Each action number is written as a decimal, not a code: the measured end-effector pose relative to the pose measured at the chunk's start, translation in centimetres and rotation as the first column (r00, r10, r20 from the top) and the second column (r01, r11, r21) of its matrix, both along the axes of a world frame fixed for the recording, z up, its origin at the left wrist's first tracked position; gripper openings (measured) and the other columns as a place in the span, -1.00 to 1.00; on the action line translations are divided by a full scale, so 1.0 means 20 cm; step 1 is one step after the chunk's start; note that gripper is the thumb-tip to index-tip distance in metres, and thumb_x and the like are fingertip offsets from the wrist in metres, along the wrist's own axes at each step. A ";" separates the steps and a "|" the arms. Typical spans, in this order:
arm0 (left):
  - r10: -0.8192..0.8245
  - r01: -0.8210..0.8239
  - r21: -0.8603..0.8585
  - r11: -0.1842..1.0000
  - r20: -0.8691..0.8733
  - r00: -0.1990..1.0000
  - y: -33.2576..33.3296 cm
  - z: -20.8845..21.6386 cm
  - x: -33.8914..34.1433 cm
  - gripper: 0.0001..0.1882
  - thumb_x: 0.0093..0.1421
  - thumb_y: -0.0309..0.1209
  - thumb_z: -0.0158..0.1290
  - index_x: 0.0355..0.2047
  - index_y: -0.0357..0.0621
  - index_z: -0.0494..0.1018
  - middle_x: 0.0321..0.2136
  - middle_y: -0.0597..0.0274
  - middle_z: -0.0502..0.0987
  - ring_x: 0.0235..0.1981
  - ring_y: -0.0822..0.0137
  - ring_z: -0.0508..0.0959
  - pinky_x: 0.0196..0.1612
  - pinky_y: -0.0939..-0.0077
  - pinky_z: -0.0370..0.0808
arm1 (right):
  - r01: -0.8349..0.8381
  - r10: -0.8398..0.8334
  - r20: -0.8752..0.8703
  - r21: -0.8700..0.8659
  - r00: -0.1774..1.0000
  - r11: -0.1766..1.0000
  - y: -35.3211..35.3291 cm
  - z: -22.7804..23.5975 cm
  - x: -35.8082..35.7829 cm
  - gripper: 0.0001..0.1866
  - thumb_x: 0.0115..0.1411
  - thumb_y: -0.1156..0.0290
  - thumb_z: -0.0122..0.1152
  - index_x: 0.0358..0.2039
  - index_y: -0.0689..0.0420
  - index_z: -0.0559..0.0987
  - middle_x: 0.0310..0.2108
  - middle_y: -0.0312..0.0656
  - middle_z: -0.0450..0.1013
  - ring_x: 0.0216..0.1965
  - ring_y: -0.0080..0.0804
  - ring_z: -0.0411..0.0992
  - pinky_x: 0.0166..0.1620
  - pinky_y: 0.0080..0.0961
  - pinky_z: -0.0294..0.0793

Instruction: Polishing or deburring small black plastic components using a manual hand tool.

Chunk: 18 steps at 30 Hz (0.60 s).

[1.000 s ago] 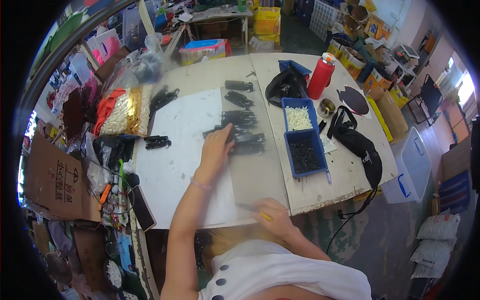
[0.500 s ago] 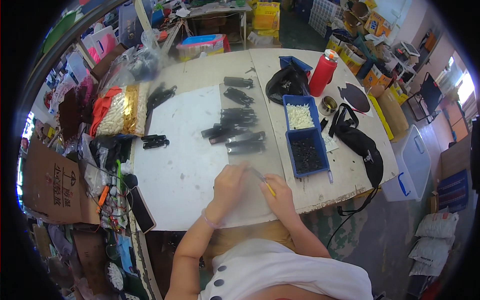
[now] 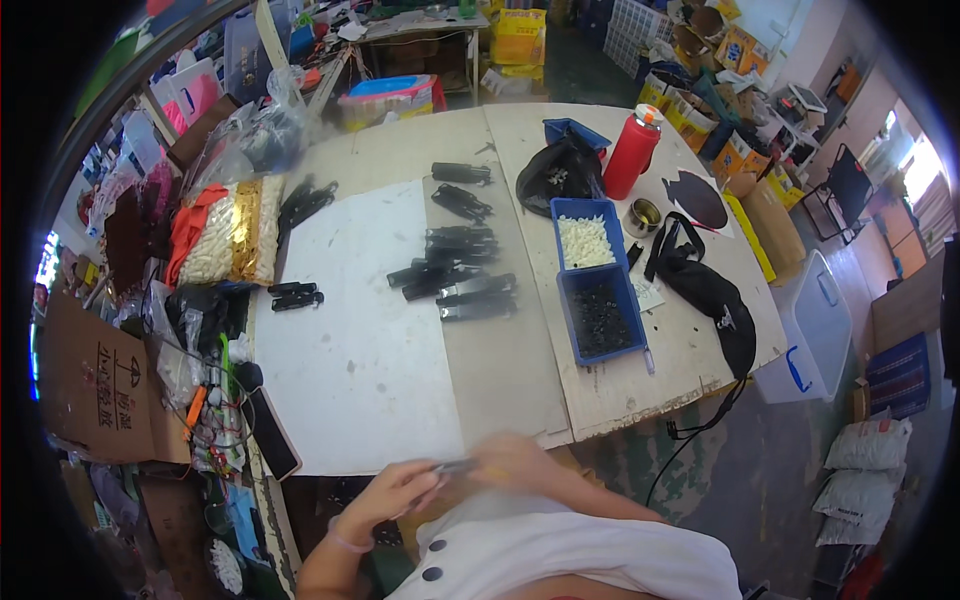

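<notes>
My left hand is just off the table's near edge, its fingers pinched on a small dark grey piece. Right beside it is my right hand, smeared by motion; what its fingers do is hidden by the blur. Farther out, flat black pieces in clear wrapping lie in rows on the bare tabletop and overlap the edge of a white sheet. More black pieces rest at the sheet's left edge.
Right of the rows stand a blue bin of white bits and a blue bin of black bits. Beyond are a red flask, a black bag and a black pouch. A phone lies at the left edge.
Both hands have drawn back toward my body, off the tabletop, and come together. The yellow-handled tool seen earlier in my right hand is no longer clearly visible. The view has shifted slightly.
</notes>
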<state>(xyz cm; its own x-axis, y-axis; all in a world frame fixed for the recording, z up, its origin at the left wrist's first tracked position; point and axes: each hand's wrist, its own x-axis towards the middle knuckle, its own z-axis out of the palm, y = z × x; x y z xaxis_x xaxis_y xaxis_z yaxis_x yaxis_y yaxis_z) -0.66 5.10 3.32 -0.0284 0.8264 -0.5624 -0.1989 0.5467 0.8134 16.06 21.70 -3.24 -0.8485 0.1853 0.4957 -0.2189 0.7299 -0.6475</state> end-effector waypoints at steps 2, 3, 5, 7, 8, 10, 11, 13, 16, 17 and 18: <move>-0.116 0.117 -0.029 0.993 0.057 0.992 -0.17 -0.14 -0.10 -0.66 0.26 -0.21 -0.14 -0.21 -0.25 0.44 -0.64 0.36 0.41 -0.63 0.61 0.37 -0.54 0.76 0.33 | 0.003 -0.002 0.021 -0.068 1.000 0.998 -0.03 -0.01 -0.03 -0.81 0.03 0.32 0.23 -0.45 0.18 0.51 -0.31 -0.18 0.43 -0.25 -0.26 0.40 -0.20 -0.42 0.39; -0.179 0.167 -0.139 0.976 -0.080 0.981 -0.29 -0.27 -0.15 -0.63 0.26 -0.22 -0.12 -0.13 -0.28 0.41 -0.49 0.23 0.52 -0.47 0.49 0.49 -0.40 0.61 0.43 | 0.001 0.002 0.030 -0.107 1.000 0.994 -0.03 -0.01 -0.03 -0.81 0.04 0.32 0.21 -0.44 0.18 0.51 -0.28 -0.19 0.43 -0.22 -0.28 0.40 -0.19 -0.43 0.39; -0.759 0.412 -0.644 0.644 -0.607 0.237 -0.28 -0.21 -0.16 -0.63 0.25 -0.25 -0.10 -0.09 -0.30 0.39 -0.30 0.13 0.55 -0.28 0.35 0.52 -0.20 0.45 0.44 | 0.133 -0.118 0.098 -0.163 0.988 0.978 0.01 0.00 -0.01 -0.81 0.08 0.31 0.17 -0.40 0.19 0.52 -0.24 -0.20 0.44 -0.18 -0.32 0.39 -0.13 -0.39 0.36; -0.594 0.562 -0.220 0.797 -0.446 0.669 -0.24 -0.22 -0.20 -0.60 0.22 -0.27 -0.06 -0.02 -0.28 0.35 -0.12 0.07 0.48 -0.11 0.27 0.47 -0.01 0.43 0.34 | 0.304 -0.211 0.265 -0.386 0.941 0.871 0.06 0.06 0.02 -0.76 0.12 0.27 0.11 -0.37 0.20 0.53 -0.22 -0.15 0.43 -0.18 -0.27 0.39 -0.11 -0.40 0.36; -0.469 0.495 0.072 0.866 -0.227 0.854 -0.15 -0.20 -0.21 -0.58 0.21 -0.26 -0.05 0.00 -0.26 0.33 -0.09 0.07 0.46 -0.09 0.28 0.46 0.01 0.45 0.33 | 0.352 -0.262 0.269 -0.379 0.927 0.856 0.09 0.06 0.02 -0.76 0.13 0.27 0.10 -0.37 0.20 0.54 -0.22 -0.14 0.43 -0.18 -0.25 0.38 -0.11 -0.40 0.36; -0.314 0.365 0.160 0.917 -0.275 0.909 0.15 -0.02 -0.17 -0.60 0.20 -0.28 -0.04 0.00 -0.22 0.34 -0.06 0.14 0.44 -0.02 0.33 0.41 0.05 0.46 0.30 | 0.414 -0.325 0.282 -0.369 0.903 0.832 0.14 0.08 0.03 -0.77 0.11 0.28 0.12 -0.39 0.20 0.55 -0.21 -0.11 0.44 -0.17 -0.22 0.38 -0.10 -0.40 0.35; -0.101 0.335 0.356 0.872 -0.540 0.835 0.27 -0.06 -0.16 -0.61 0.16 -0.31 0.00 -0.03 -0.21 0.37 -0.07 0.09 0.45 -0.03 0.25 0.41 0.06 0.42 0.28 | 0.411 -0.322 0.281 -0.369 0.904 0.834 0.15 0.09 0.04 -0.77 0.11 0.28 0.12 -0.39 0.20 0.55 -0.21 -0.11 0.44 -0.17 -0.22 0.38 -0.10 -0.40 0.35; 0.203 0.362 0.436 0.824 -0.823 0.531 0.64 -0.03 -0.12 -0.62 0.07 -0.39 -0.01 -0.07 -0.19 0.37 -0.15 0.02 0.44 -0.03 0.07 0.38 0.08 0.31 0.24 | 0.397 -0.324 0.238 -0.397 0.915 0.828 0.16 0.10 0.05 -0.77 0.10 0.29 0.13 -0.39 0.22 0.54 -0.24 -0.08 0.44 -0.17 -0.19 0.39 -0.10 -0.40 0.35; 0.495 0.408 0.447 0.796 -0.869 -0.013 1.09 -0.16 -0.15 -0.64 0.07 -0.32 0.05 -0.13 -0.17 0.41 -0.02 0.02 0.35 0.10 0.04 0.23 0.15 0.11 0.09 | 0.386 -0.340 0.186 -0.380 0.922 0.840 0.13 0.13 0.04 -0.77 0.09 0.31 0.15 -0.40 0.25 0.53 -0.26 -0.06 0.45 -0.19 -0.17 0.40 -0.10 -0.41 0.35; 0.457 0.458 0.345 0.819 -0.875 -0.159 1.18 -0.18 -0.18 -0.66 0.05 -0.31 0.06 -0.16 -0.17 0.41 -0.01 0.02 0.33 0.12 0.03 0.20 0.16 0.08 0.08 | 0.389 -0.345 0.179 -0.399 0.921 0.830 0.12 0.13 0.05 -0.77 0.08 0.32 0.16 -0.42 0.26 0.53 -0.26 -0.06 0.45 -0.20 -0.18 0.40 -0.12 -0.41 0.36; 0.417 0.487 0.235 0.841 -0.855 -0.308 1.24 -0.19 -0.20 -0.67 0.04 -0.29 0.07 -0.19 -0.17 0.42 0.00 0.01 0.31 0.14 0.03 0.17 0.16 0.04 0.07 | 0.394 -0.351 0.178 -0.396 0.919 0.830 0.12 0.13 0.06 -0.77 0.08 0.32 0.16 -0.42 0.26 0.53 -0.26 -0.06 0.45 -0.20 -0.18 0.40 -0.12 -0.41 0.36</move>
